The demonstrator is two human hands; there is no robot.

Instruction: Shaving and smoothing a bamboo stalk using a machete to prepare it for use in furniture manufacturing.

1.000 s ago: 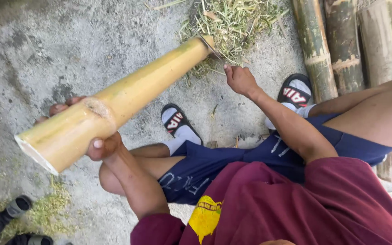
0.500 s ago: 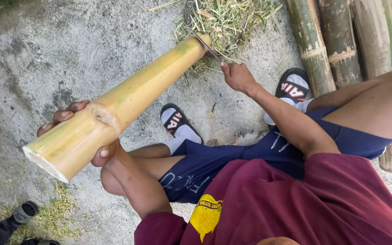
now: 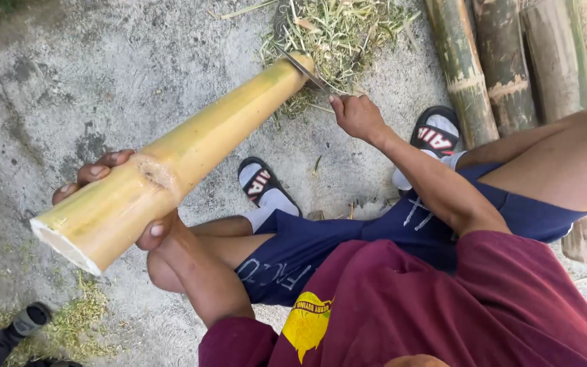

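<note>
One smooth yellow-green bamboo pole (image 3: 185, 153) slants across rough grey concrete floor (image 3: 69, 75), its cut hollow end nearest the camera. The left hand (image 3: 113, 200) wraps under it, grip pressed around the thick end. The right hand (image 3: 356, 117) grips a blade (image 3: 301, 68) at the far tip. Three greener bamboo stalks (image 3: 484, 68) lie beside a heap of dry shavings (image 3: 338, 30).

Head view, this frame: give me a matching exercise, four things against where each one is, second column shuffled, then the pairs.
Things:
1. bamboo pole
2. blade
3. shavings pile
4. stacked bamboo

Places:
A. lying on the ground at the top right
B. gripped near its cut end by the left hand
C. on the ground behind the pole's far end
D. against the pole's far tip, held by the right hand

Pairs: 1-B, 2-D, 3-C, 4-A
</note>
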